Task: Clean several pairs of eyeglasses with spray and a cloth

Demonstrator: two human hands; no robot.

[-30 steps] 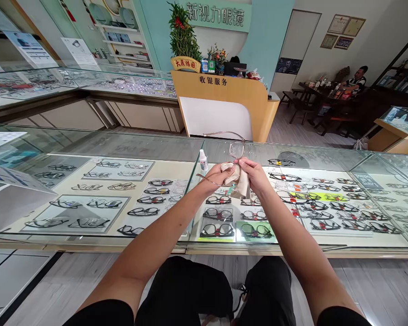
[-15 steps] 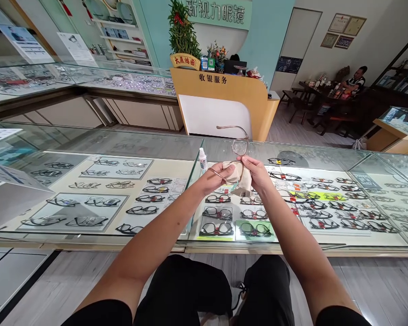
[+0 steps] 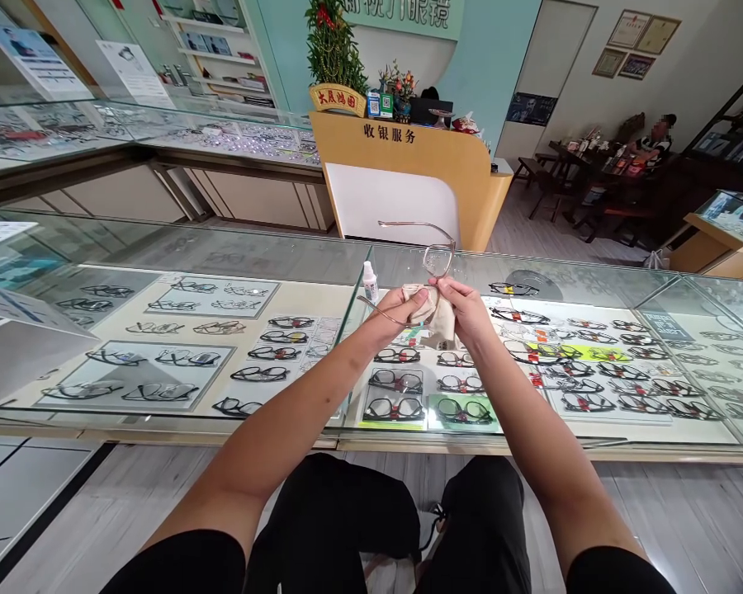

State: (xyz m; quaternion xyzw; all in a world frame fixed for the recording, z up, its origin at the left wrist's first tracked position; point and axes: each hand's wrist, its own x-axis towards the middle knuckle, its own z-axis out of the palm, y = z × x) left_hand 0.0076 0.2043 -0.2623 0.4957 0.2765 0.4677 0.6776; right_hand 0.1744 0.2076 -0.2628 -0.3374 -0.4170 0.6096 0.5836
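Observation:
A pair of thin-rimmed eyeglasses point(image 3: 438, 261) is held above the glass counter, one lens and one temple arm sticking up past my fingers. My left hand point(image 3: 397, 312) is closed around a cream cleaning cloth point(image 3: 441, 323) that wraps the lower lens, and the other temple arm extends out past that hand on the left. With fingers pinched near the bridge, my right hand point(image 3: 464, 307) grips the eyeglasses and touches the cloth. The lens inside the cloth is hidden. A small white bottle point(image 3: 370, 282) stands upright on the counter just left of my hands.
Under the glass of the display counter point(image 3: 272, 239) lie rows of eyeglass frames point(image 3: 396, 381). A white folded card stand point(image 3: 25, 346) is at the left. Beyond are a wooden cashier desk point(image 3: 409, 148) and a seated person point(image 3: 656, 144) at a table.
The eyeglasses have turned slightly in my hands, their temple arms reaching further left. The cloth has shifted around the lower lens. The camera view has tilted down a little.

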